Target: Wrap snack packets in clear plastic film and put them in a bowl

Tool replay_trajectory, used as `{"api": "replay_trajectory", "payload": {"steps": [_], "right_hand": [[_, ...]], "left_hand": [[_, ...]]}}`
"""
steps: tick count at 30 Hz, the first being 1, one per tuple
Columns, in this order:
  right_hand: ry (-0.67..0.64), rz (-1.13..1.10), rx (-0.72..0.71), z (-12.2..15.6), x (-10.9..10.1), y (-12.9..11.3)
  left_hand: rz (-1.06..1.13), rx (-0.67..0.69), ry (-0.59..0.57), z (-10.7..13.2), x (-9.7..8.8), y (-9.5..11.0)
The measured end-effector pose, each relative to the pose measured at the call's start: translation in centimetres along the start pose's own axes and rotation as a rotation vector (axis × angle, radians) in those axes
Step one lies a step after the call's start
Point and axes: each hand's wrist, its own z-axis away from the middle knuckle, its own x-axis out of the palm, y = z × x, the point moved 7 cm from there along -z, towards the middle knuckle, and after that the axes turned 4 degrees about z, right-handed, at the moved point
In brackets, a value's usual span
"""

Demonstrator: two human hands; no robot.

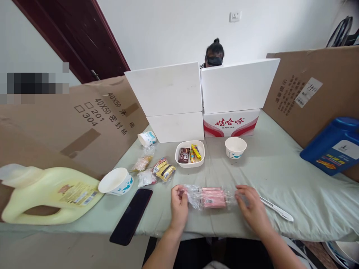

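Observation:
My left hand (180,207) pinches one end of a clear plastic bag (194,197) near the front edge of the table. Inside the bag lie several pink wrapped packets (213,197), side by side. The opposite end of the plastic is between the fingers of my right hand (251,206). Just right of that hand, a white-handled knife (277,209) lies flat, its far end partly hidden behind my fingers. Beyond the bag stands a white square bowl (190,164) with a brown cocoa snack packet (184,155) and yellow wrapped snacks (196,151) in it.
Left are a black phone (131,216), a tipped paper bowl (116,182), a yellow jug (56,194) and bagged snacks (165,172). Another paper bowl (235,147) stands beyond. White boxes (174,93) screen a person (215,52); cardboard and a blue bottle (333,145) flank the right.

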Motion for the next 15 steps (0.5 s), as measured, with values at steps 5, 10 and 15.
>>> {"api": "replay_trajectory", "payload": {"steps": [5,10,15], "right_hand": [[0.160,0.156,0.243,1.3,-5.3,4.6],[0.032,0.076,-0.121,-0.2,-3.8,-2.7],[-0.314,0.180,-0.300,-1.1,0.0,-5.7]], "left_hand": [[-0.313,0.346,0.057,0.4,-3.1,4.0],[-0.672,0.657,-0.485,3.2,4.1,7.7],[-0.792,0.731,-0.541,4.4,5.9,8.3]]}}
